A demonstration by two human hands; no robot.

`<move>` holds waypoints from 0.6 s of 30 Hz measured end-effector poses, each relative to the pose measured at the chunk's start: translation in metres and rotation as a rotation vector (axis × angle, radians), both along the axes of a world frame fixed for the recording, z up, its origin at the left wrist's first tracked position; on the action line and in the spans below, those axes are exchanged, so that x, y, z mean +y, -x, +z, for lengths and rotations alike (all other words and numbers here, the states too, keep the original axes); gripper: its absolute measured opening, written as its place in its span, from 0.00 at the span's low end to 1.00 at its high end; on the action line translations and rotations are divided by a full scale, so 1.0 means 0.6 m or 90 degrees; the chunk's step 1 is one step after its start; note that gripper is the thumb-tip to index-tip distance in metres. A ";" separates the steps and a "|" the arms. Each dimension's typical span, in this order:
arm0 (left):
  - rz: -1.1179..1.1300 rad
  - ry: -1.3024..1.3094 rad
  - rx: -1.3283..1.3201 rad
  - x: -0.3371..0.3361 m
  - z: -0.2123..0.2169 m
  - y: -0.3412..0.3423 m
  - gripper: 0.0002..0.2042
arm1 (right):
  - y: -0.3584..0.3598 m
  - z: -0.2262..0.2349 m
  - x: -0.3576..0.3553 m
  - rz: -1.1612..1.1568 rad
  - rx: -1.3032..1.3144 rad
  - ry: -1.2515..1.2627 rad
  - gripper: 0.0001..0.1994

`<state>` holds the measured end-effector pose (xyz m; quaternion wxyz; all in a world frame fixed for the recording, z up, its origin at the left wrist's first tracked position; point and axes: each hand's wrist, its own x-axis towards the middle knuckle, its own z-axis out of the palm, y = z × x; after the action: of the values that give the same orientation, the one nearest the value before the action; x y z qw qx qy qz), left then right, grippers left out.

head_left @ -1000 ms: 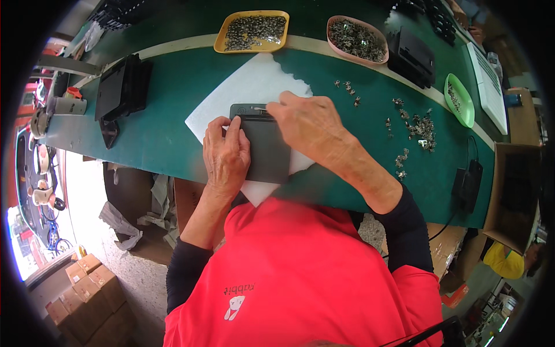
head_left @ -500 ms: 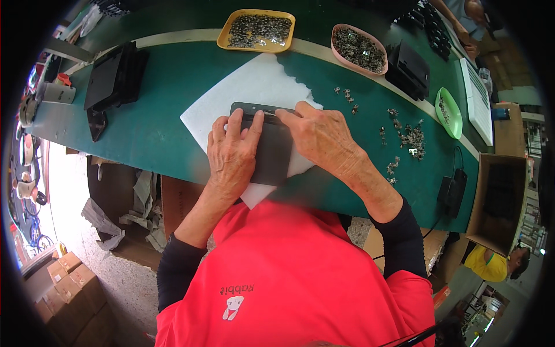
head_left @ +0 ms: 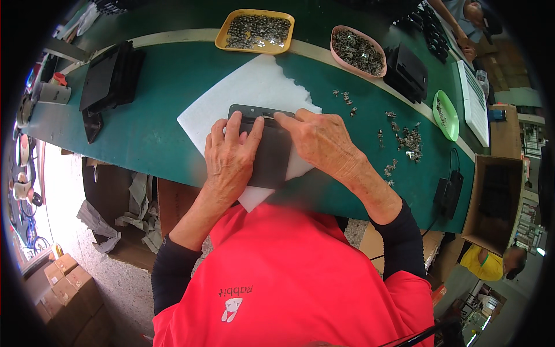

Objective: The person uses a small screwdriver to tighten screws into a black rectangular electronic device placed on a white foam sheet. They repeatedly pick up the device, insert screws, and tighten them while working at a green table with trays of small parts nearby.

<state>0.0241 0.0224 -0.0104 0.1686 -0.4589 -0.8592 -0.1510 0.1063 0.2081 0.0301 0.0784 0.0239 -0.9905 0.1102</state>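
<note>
A flat dark panel (head_left: 272,153) with a ridged far edge lies on a white foam sheet (head_left: 231,92) on the green table. My left hand (head_left: 229,153) rests over the panel's left side, fingers stretched out and apart, their tips on the far edge. Opposite it, my right hand (head_left: 324,139) is closed, index finger and thumb pressed together at the same edge. A small shiny bit (head_left: 267,117) shows between the two hands' fingertips. What the right fingers pinch is mostly hidden. Small metal clips (head_left: 410,141) lie scattered to the right.
Farther back stand a yellow tray (head_left: 217,43) and a pink tray (head_left: 370,73) of small metal parts. A green dish (head_left: 454,130) sits at the right, near a black power adapter (head_left: 448,194). Dark panels are stacked left (head_left: 107,81) and right (head_left: 409,72). Another person's hand (head_left: 465,46) shows far right.
My right fingertips have shifted very slightly along the panel's far edge. The whole view has moved a little; the left hand keeps its place on the panel.
</note>
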 end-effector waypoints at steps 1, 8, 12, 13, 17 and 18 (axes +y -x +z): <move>-0.002 -0.005 -0.003 -0.001 0.000 -0.001 0.23 | -0.001 -0.002 0.000 0.000 0.002 0.001 0.17; -0.046 -0.052 -0.007 -0.004 -0.013 0.008 0.23 | 0.011 0.020 -0.011 0.001 -0.077 -0.017 0.14; -0.036 -0.058 -0.050 -0.002 -0.013 0.006 0.23 | 0.019 0.031 -0.016 0.034 -0.083 -0.077 0.08; -0.034 -0.057 -0.061 -0.002 -0.014 0.005 0.23 | 0.022 0.033 -0.017 0.044 -0.082 -0.089 0.07; -0.046 -0.062 -0.056 0.000 -0.012 0.007 0.23 | 0.035 0.052 -0.021 0.129 -0.039 -0.110 0.04; -0.043 -0.061 -0.061 0.002 -0.013 0.006 0.23 | 0.035 0.056 -0.020 0.162 0.026 -0.095 0.04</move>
<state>0.0208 0.0236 -0.0179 0.1438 -0.4710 -0.8422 -0.2197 0.0854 0.1962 0.0635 0.0817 0.1572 -0.9832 0.0448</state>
